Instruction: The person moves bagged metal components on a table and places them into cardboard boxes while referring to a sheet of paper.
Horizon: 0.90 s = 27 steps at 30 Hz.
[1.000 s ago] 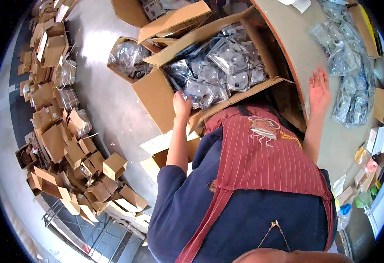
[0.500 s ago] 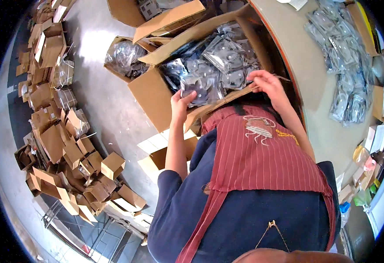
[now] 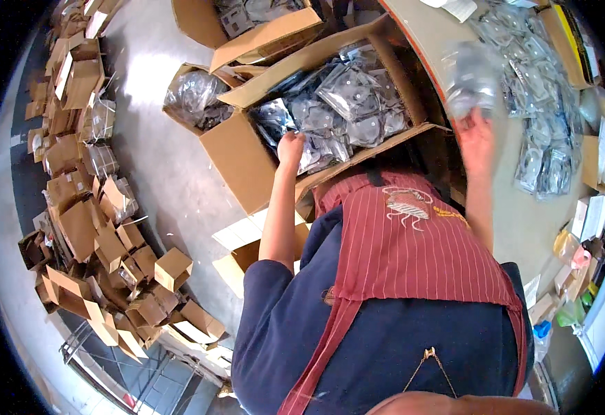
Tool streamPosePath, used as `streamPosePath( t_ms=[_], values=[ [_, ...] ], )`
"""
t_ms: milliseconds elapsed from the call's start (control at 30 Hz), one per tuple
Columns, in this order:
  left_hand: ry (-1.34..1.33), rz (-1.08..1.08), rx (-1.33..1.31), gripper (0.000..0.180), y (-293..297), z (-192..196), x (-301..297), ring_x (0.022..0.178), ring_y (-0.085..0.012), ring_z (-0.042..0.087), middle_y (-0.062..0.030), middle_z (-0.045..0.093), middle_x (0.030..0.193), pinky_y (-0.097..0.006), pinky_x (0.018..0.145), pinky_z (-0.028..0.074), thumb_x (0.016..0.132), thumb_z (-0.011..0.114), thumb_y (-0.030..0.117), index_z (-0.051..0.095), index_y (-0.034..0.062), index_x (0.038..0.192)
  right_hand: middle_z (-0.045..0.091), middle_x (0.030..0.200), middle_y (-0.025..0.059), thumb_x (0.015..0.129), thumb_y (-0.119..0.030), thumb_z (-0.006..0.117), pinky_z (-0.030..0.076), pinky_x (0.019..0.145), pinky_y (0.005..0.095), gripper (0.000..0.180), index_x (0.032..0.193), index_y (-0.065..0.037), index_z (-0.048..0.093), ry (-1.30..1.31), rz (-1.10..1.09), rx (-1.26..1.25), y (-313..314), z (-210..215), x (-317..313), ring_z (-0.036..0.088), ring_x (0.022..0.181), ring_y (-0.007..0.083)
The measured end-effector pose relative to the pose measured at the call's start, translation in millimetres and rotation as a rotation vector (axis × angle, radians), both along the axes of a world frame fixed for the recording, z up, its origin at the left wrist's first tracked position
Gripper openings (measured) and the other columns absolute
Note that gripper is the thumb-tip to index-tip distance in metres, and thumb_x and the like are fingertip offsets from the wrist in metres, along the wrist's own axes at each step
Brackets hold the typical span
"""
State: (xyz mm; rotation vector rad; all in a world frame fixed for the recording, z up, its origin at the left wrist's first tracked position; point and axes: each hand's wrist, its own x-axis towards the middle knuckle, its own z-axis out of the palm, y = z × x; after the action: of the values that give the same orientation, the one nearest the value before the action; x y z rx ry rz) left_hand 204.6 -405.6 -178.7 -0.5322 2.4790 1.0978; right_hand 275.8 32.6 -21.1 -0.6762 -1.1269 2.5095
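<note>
Nearest, at the bottom, a person seen from above wears a navy shirt [image 3: 385, 346] and a red pinstriped apron [image 3: 413, 266]. Beyond the apron, both bare arms reach forward. The left hand [image 3: 291, 147] is at the near left corner of an open carton [image 3: 237, 166], its fingers drawn together at the edge of the packed bags [image 3: 351, 93]; whether they pinch one cannot be told. The right hand [image 3: 477, 131] is out to the right, over the edge of a pale table [image 3: 517, 242], fingers closed on the lower end of a clear bag [image 3: 472, 72], which is blurred, so its contents are unclear. The packed bags are clear and shiny, with flat grey parts inside, and fill much of the carton. Farther right, a long band of similar spread bags [image 3: 548, 138] lies on the table, overlapping. The work looks partway along: many bags are laid out there, one is in the right hand between carton and table, and plenty remain in the carton. Past the carton, to its left, stand a small box [image 3: 178, 114] of clear plastic and, higher up, another open box [image 3: 268, 45]. Off at far left, a heap of cardboard [image 3: 81, 228] lines the grey floor [image 3: 168, 187].
</note>
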Motion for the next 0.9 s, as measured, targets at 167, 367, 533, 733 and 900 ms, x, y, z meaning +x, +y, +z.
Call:
streamPosePath(
  t_ms=[167,367,533,733,900],
  values=[
    [0.007,0.012,-0.124,0.056,-3.2,-61.2,-11.1,0.099,-0.0384,0.068,-0.0244,0.071,0.102,-0.042,0.093,0.051,0.073,0.074,0.042,0.070,0.0008,0.111,0.065,0.124,0.0065,0.097,-0.013,0.057,0.050,0.088,0.0313,0.036,0.132,-0.006,0.056,-0.119,0.226,0.176,2.6,37.7,10.8,0.063,0.103,0.0174],
    [0.074,0.214,0.338,0.025,30.2,-29.6,-23.1,0.076,-0.0258,0.064,-0.0118,0.070,0.086,-0.038,0.073,0.053,0.076,0.074,0.020,0.068,0.0016,0.091,0.067,0.119,0.0043,0.094,-0.009,0.056,0.051,0.083,0.0295,0.027,0.120,-0.005,0.064,-0.286,0.462,0.254,-57.7,13.7,7.1,0.064,0.097,0.0139],
    [0.130,0.413,0.891,0.018,16.7,41.8,-7.1,0.065,-0.0110,0.051,0.0016,0.055,0.072,-0.028,0.059,0.048,0.084,0.066,0.007,0.055,0.0093,0.071,0.068,0.112,0.0058,0.095,-0.014,0.057,0.053,0.080,0.0297,0.026,0.118,-0.004,0.063,-0.256,0.672,0.251,-79.6,17.1,-2.1,0.066,0.090,0.0147],
    [0.120,0.378,1.279,0.014,18.8,105.8,8.9,0.073,-0.0121,0.059,0.0005,0.061,0.080,-0.031,0.072,0.053,0.090,0.062,0.004,0.056,0.0105,0.080,0.065,0.116,0.0085,0.097,-0.031,0.062,0.056,0.075,0.0308,0.045,0.130,-0.002,0.053,-0.239,0.893,0.256,-106.0,9.3,-19.3,0.065,0.092,0.0165],
    [-0.115,0.181,1.282,0.010,68.7,126.4,6.9,0.086,-0.0188,0.067,-0.0064,0.067,0.093,-0.036,0.079,0.058,0.096,0.059,0.014,0.062,0.0042,0.093,0.067,0.082,0.0000,0.092,-0.034,0.069,0.049,0.052,0.0277,0.031,0.103,-0.005,0.066,-0.233,0.797,0.292,-117.7,5.0,-26.5,0.062,0.067,0.0101]
  ],
)
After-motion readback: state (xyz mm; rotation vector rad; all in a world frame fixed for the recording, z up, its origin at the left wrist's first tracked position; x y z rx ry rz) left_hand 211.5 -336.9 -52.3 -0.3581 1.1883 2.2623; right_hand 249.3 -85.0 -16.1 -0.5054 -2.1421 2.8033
